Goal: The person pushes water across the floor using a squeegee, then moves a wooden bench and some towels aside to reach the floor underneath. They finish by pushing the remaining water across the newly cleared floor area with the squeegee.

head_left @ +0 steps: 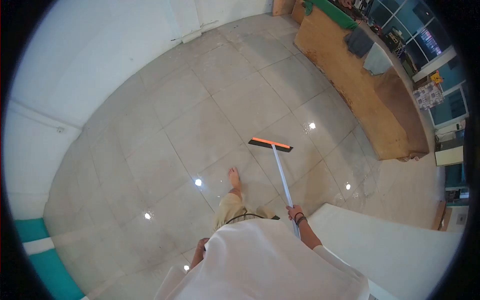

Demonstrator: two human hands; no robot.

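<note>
My right hand [295,212] grips the pale metal handle of a floor squeegee [282,177]. Its orange and black blade [270,144] rests on the wet grey tiled floor [210,120] ahead of me. My bare foot [234,178] steps forward just left of the handle. My left hand [201,245] hangs low by my side, mostly hidden behind my white shirt; whether it holds anything is unclear.
A long wooden counter [360,95] with cloths on top runs along the right. White walls [85,55] close off the left and far side. A white slab [390,245] lies at lower right, and a teal and white surface [40,255] at lower left.
</note>
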